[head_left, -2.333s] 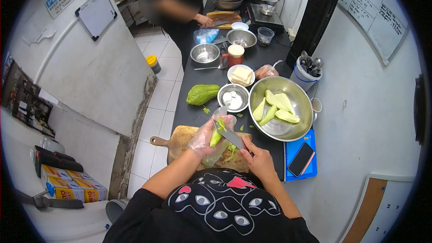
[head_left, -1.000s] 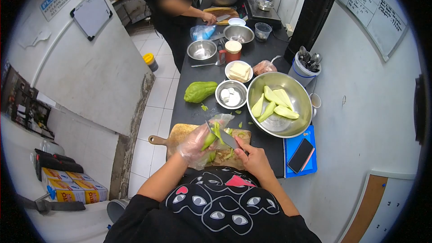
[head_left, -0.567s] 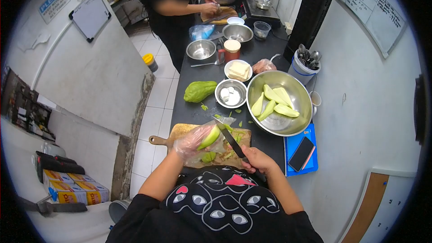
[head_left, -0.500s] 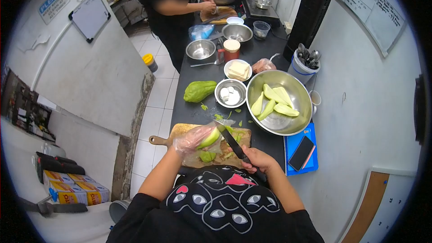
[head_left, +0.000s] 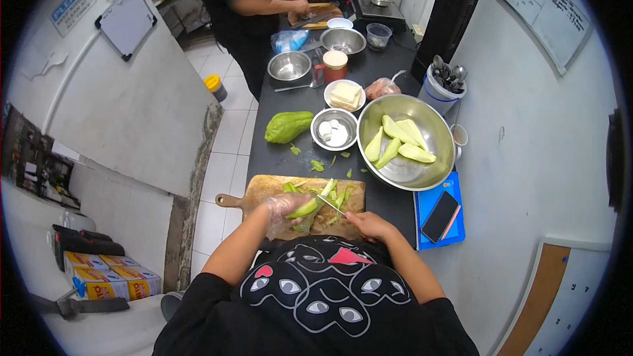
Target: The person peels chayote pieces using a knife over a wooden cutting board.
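Observation:
My left hand (head_left: 282, 208), in a clear plastic glove, is closed around a pale green chayote piece (head_left: 304, 208) above the wooden cutting board (head_left: 262, 188). My right hand (head_left: 371, 225) grips a knife (head_left: 331, 205) whose blade, seen nearly edge-on, points up and left to the piece. Whether the blade touches it I cannot tell. Green peelings (head_left: 343, 195) lie scattered over the board. Beyond it rests a whole chayote (head_left: 288, 127). Several peeled chayote pieces (head_left: 417, 153) sit in a large steel bowl (head_left: 444, 133) on the right.
A small steel bowl (head_left: 316, 144) holds white pieces; behind it stand a plate of pale blocks (head_left: 345, 95) and a red mug (head_left: 334, 72). At right are a phone (head_left: 440, 216) on a blue folder (head_left: 422, 201) and a spoon bucket (head_left: 440, 94). Another person (head_left: 247, 6) works at the far end.
The knife has turned from showing its broad side to nearly edge-on, and its blade is lower. Both hands have shifted slightly. The other person's hands have moved a little at their board.

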`<act>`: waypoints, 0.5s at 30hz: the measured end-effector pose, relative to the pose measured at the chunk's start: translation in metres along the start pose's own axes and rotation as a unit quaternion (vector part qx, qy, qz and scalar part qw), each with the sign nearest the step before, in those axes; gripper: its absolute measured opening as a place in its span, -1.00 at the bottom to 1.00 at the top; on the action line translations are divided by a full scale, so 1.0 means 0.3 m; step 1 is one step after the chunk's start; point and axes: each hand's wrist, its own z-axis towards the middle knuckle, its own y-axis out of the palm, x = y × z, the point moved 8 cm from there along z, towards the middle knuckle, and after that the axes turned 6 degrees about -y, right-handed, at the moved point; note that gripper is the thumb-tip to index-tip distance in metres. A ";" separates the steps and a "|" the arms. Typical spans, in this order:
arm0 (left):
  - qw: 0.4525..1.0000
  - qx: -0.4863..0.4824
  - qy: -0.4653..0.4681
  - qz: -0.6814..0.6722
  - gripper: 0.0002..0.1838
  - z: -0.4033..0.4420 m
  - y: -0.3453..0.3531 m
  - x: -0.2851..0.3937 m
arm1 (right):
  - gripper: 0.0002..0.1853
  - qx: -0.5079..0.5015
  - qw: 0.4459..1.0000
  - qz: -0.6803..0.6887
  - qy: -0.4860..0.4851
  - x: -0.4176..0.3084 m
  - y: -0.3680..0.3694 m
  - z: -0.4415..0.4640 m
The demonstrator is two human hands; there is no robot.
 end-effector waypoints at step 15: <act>0.907 0.058 0.246 0.336 -0.25 0.041 -0.001 0.079 | -0.37 -0.001 0.996 -0.070 -0.051 -0.069 0.006 0.000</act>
